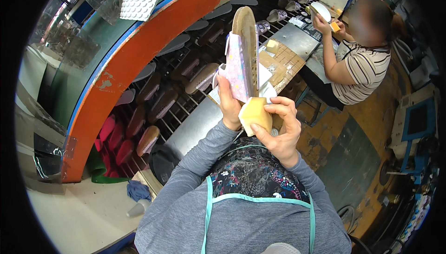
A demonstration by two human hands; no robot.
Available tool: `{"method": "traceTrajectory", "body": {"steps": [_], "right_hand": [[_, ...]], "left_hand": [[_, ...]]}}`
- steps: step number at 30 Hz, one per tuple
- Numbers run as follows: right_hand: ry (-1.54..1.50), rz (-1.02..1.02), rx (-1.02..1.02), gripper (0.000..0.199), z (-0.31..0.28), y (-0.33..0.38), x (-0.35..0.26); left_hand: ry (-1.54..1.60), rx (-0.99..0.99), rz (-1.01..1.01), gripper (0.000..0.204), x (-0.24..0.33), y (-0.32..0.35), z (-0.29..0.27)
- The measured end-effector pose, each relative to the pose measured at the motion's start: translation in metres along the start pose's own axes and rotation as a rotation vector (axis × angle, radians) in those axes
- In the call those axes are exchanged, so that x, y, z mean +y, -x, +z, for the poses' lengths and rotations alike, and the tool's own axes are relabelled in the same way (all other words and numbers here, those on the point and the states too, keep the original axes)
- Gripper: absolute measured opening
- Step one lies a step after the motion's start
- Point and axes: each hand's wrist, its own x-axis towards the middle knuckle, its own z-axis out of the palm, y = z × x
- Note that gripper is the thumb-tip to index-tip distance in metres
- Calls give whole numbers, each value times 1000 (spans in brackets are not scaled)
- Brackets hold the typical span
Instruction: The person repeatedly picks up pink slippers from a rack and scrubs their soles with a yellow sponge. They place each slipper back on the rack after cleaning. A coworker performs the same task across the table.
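The right grip [284, 131] pinches a yellow block [255, 114], likely light and spongy, best held by its sides. The left grip [227, 104] clasps a sandal [239, 66] by its lower end, upright before the surface [195, 128]; it looks light, bendable. Room seems widest rightward, off the surface's near edge; past its far edge lie brown soles [203, 77].

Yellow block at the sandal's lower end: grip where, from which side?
Likely its right side, coming from the right, thumb nearer the body, fingers farther out: the yellow block looks thick enough to pinch, and its left side sits close to the left hand and upright sandal. The right hand pinches it about there.
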Motion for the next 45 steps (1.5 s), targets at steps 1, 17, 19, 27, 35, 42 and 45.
{"method": "traceTrajectory", "body": {"steps": [1,17,19,27,35,42,45], "right_hand": [[-13,37,-2,44,1,2,1],[249,-199,-125,41,22,-14,2],[266,-186,-60,39,24,-14,6],[292,5,65,38,21,-19,26],[300,-35,33,38,20,-21,25],[456,-77,51,34,18,-32,21],[458,-153,77,35,20,-43,19]], "left_hand": [[-21,63,21,72,-2,1,-2],[174,34,5,64,16,-17,-45],[163,71,19,63,19,-18,-49],[321,69,-28,57,18,-14,-65],[355,118,-49,55,19,-14,-79],[282,160,-46,56,21,-11,-74],[251,185,-51,57,18,-12,-64]]}}
